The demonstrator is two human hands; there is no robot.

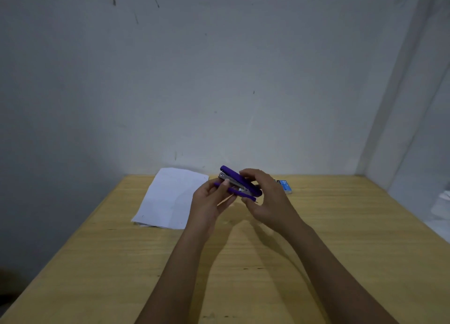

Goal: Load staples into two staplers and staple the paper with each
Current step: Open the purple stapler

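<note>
You are holding the purple stapler (pixel 233 176) up in both hands, above the far middle of the wooden desk (pixel 97 262) and clear of its surface. The stapler lies slanted, its nose pointing up and to the left, its hinge end lower and to the right. Its purple top cover stands a little apart from the purple base, and the metal staple channel shows between them. Your left hand (pixel 209 201) pinches the nose end of the base: the thumb lies on top, and the other fingers (pixel 220 203) curl beneath. Your right hand (pixel 270 199) grips the hinge end, its fingers (pixel 250 173) curled over the top cover and the thumb below; how tightly it grips I cannot tell. A few white paper sheets (pixel 168 199) lie flat on the desk just left of your left hand, reaching the desk's far edge. A small blue staple box (pixel 286 186) rests on the desk behind your right hand, near the pale wall (pixel 219 80)
</note>
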